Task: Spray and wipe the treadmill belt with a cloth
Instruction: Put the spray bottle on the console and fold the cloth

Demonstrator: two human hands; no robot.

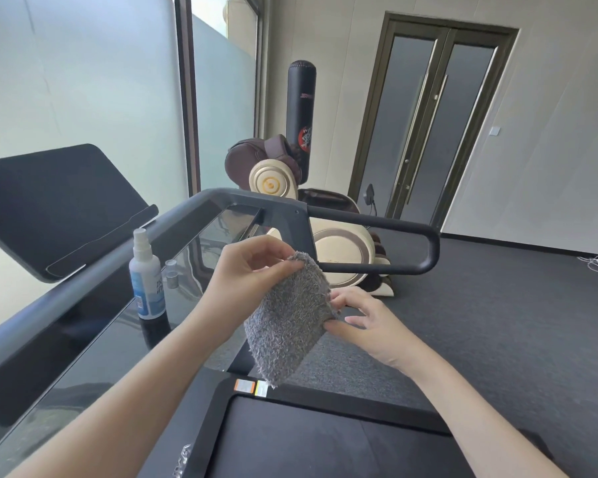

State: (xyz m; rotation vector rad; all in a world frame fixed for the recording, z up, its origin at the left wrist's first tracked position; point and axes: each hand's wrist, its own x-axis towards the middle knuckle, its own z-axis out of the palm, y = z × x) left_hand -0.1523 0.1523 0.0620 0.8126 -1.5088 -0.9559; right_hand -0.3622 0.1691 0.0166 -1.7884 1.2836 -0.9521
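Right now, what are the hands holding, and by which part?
A grey cloth, held by both hands: the left hand pinches its top corner and the right hand pinches its right edge.

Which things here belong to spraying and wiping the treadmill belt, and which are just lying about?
For the job: grey cloth, held by left hand and right hand; spray bottle on the console; treadmill belt.
Just there: punching bag, massage chair, double door.
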